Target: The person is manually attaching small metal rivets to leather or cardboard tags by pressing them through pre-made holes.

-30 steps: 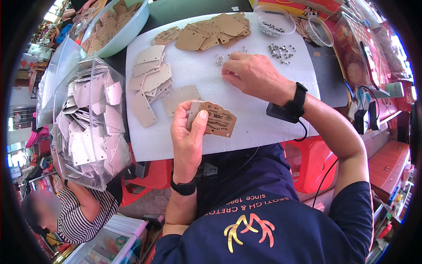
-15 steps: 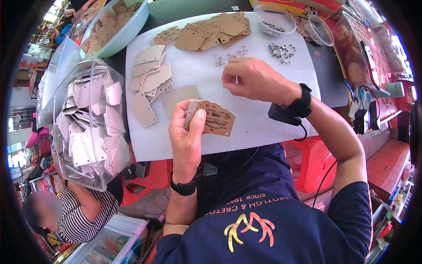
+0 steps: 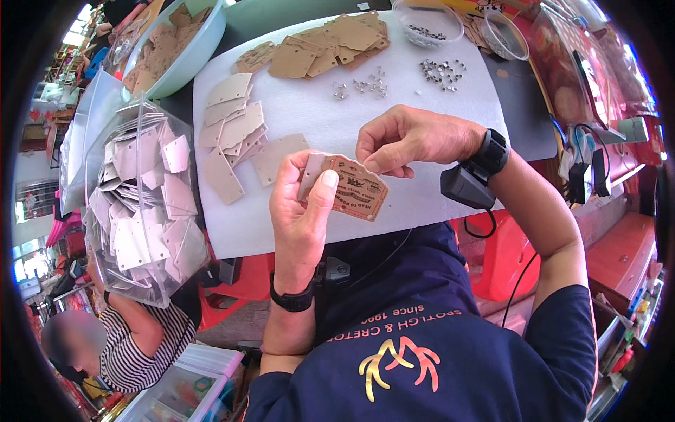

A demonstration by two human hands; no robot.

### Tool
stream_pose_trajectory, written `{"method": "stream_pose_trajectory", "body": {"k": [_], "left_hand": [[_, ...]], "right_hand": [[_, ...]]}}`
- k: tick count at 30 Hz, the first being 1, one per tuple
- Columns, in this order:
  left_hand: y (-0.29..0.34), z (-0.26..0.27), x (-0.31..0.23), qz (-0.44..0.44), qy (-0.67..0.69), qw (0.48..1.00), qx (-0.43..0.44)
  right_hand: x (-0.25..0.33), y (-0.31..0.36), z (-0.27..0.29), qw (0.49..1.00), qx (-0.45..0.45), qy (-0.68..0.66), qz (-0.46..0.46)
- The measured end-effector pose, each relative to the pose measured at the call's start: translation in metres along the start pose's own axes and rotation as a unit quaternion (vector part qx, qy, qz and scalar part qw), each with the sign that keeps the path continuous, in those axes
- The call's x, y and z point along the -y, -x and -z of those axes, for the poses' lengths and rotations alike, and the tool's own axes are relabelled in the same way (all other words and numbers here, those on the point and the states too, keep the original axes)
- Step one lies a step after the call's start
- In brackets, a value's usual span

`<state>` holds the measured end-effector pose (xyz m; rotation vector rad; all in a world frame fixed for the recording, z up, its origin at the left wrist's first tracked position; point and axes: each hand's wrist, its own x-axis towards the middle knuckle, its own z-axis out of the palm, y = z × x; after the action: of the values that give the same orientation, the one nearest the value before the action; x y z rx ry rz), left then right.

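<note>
My left hand (image 3: 297,207) grips a brown printed card (image 3: 364,195) with a wavy edge, thumb on top. A plain grey card (image 3: 313,172) shows beside and under it. At the card's upper right corner, my right hand (image 3: 418,144) has thumb and forefinger pinched together. Whatever lies between those fingertips is too small or hidden to make out. Farther off on the white foam sheet (image 3: 422,204) lie small silvery metal pieces (image 3: 369,86) and, to their right, a second group of small round metal pieces (image 3: 443,74).
Brown cards (image 3: 327,53) are piled at the far edge, with grey cards (image 3: 242,130) at left. A clear bin (image 3: 144,204) of grey cards and a pale basin (image 3: 211,49) of brown cards stand left. Two clear tubs (image 3: 429,35) sit far right. Another person (image 3: 140,352) is at lower left.
My right hand has come nearer, from beside the small metal pieces down to the card's upper right corner. The left hand still holds the card, shifted slightly right.
</note>
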<state>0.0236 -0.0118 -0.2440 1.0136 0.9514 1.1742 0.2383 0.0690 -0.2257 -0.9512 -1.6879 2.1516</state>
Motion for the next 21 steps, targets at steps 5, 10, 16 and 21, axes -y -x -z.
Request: {"method": "stream_pose_trajectory", "body": {"k": [5,10,16,21], "left_hand": [[-0.0004,-0.0036,-0.0014,-0.001,-0.006,1.000,0.011],[-0.0012,-0.0054,-0.0006,-0.032,-0.040,0.999,0.017],[-0.0009,-0.0053,0.0014,-0.038,-0.047,0.998,0.026],[-0.0018,-0.0042,0.0016,-0.034,-0.045,0.998,0.022]], "right_hand": [[-0.0010,0.0041,0.0019,1.000,0.004,-0.014,-0.001],[-0.0032,0.0045,0.0040,0.999,-0.006,-0.036,-0.035],[0.0038,0.0094,0.0001,0.999,-0.002,0.010,-0.031],[-0.0043,0.0087,0.0001,0.999,-0.015,-0.036,-0.031]]}}
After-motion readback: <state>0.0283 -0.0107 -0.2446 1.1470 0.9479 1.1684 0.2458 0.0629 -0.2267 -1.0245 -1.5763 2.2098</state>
